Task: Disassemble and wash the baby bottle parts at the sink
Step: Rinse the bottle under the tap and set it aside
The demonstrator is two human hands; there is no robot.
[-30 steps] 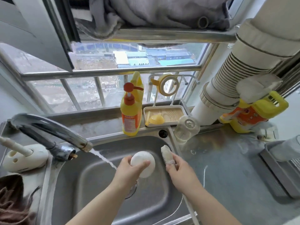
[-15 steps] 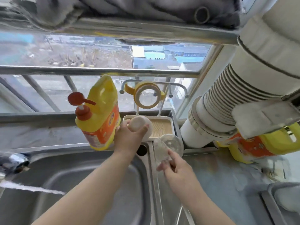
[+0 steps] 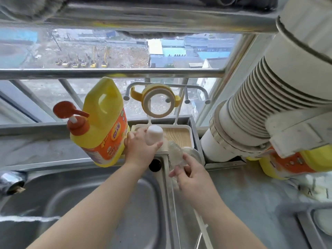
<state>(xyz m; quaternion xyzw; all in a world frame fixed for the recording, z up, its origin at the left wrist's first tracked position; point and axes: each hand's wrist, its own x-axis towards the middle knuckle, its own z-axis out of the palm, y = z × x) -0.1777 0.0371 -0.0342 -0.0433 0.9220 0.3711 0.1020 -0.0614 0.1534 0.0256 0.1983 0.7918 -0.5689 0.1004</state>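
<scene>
1. The steel table [image 3: 251,203] holds the sink [image 3: 100,203].
2. On its back ledge stand a yellow pump detergent bottle [image 3: 103,126] and, just beside it, a white drying tray [image 3: 179,135].
3. Another yellow bottle [image 3: 287,164] lies far right.

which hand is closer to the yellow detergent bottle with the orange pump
Left. The left hand, holding a white cap, sits right beside the detergent bottle. The right hand, gripping the bottle brush, is farther right, past the sink edge.
</scene>
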